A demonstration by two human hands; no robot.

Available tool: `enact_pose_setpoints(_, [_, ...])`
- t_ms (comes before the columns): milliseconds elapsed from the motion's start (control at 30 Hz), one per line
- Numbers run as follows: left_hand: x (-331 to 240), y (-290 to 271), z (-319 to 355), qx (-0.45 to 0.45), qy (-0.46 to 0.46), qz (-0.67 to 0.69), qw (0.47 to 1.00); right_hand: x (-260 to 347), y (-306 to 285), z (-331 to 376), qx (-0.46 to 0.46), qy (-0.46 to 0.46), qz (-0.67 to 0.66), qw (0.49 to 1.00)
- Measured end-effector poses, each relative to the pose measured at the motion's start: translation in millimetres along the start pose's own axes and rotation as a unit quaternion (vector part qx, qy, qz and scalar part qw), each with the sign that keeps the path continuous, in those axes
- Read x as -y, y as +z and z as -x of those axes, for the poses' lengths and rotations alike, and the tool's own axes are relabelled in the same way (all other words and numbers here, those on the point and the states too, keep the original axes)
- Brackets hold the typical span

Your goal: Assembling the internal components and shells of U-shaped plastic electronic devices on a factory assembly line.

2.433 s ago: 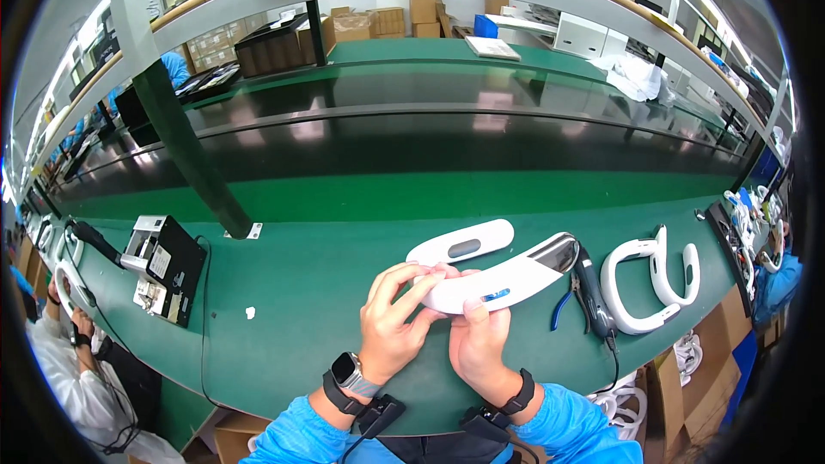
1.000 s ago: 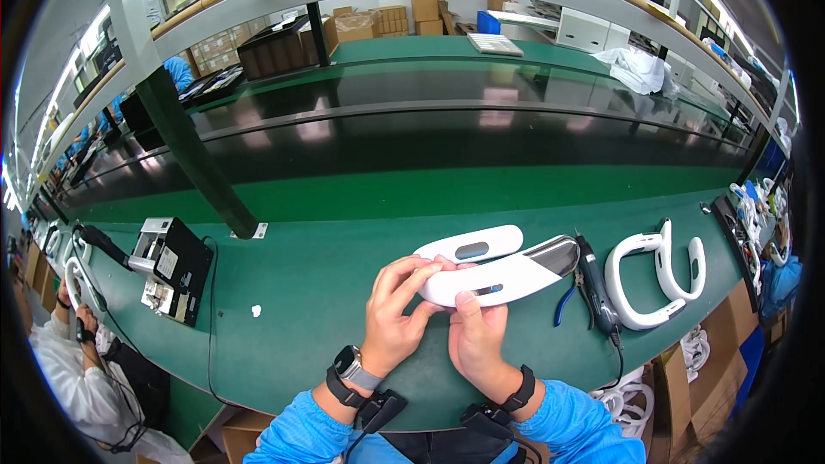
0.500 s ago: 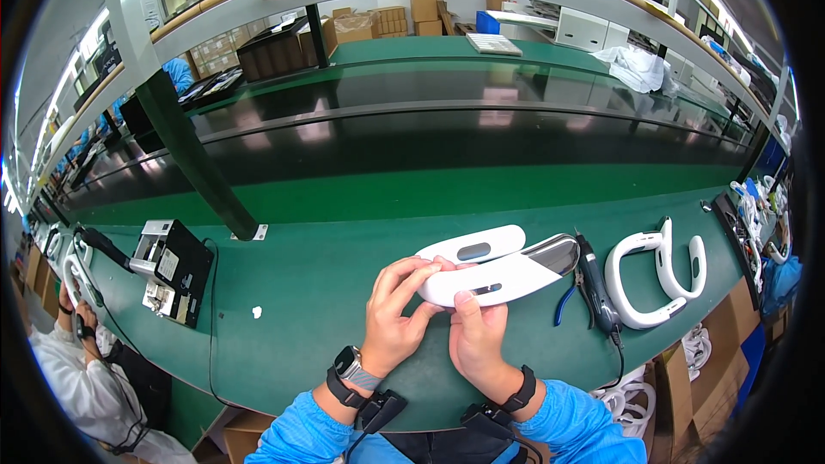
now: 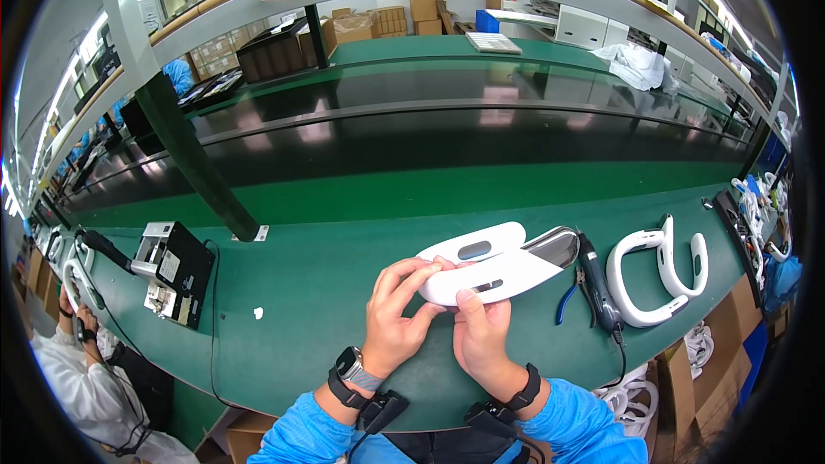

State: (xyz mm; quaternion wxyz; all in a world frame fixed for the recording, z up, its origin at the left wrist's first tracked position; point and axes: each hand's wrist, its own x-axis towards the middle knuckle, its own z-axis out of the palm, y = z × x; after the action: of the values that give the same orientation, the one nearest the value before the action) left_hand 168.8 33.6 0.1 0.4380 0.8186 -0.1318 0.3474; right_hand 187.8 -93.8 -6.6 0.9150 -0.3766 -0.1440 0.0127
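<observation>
Both hands hold a white curved plastic device above the green bench, its two arms lying nearly side by side. A dark oval inset shows on the far arm, a small slot on the near one. A glossy silver-grey piece sits at its right end. The fingers and thumb of my left hand close on the device's left end. From below, my right hand grips the near arm, its thumb beside the slot. The fingers behind the device are hidden.
To the right lie a black corded electric screwdriver, blue-handled pliers and a white curved housing. A black-and-silver machine stands left, its cable running along the bench. A person works at far left. Cardboard boxes flank the bench's right edge.
My right thumb has shifted slightly to the right and up along the near arm. Otherwise the grip and the device look almost the same.
</observation>
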Motion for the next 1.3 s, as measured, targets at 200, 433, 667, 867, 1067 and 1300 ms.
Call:
enact_pose_setpoints(200, [1.2, -0.4, 0.2, 0.001, 0.001, 0.002, 1.0, -3.6, -1.0, 2.0, -0.018, 0.006, 0.004, 1.0])
enact_pose_setpoints(433, [-0.3, 1.6, 1.0, -0.009, -0.013, 0.012, 1.0, -1.6, -3.9, -0.1, 0.003, -0.004, 0.027, 1.0])
enact_pose_setpoints(667, [1.4, 0.0, 0.9, -0.01, -0.013, 0.013, 1.0, 0.3, 1.8, 0.8, 0.004, -0.008, 0.012, 1.0])
enact_pose_setpoints(867, [1.1, 0.1, 0.7, -0.002, -0.001, 0.008, 1.0, -2.1, -0.5, 2.5, -0.003, -0.015, 0.011, 1.0])
enact_pose_setpoints(1067, [1.5, 0.1, 0.6, 0.002, -0.002, 0.011, 1.0, -2.4, 0.5, 1.5, -0.006, -0.01, 0.021, 1.0])
enact_pose_setpoints(1300, [-1.4, 1.3, -0.5, 0.002, -0.007, 0.005, 1.0, -0.9, -2.3, -1.0, 0.0, -0.026, 0.022, 0.999])
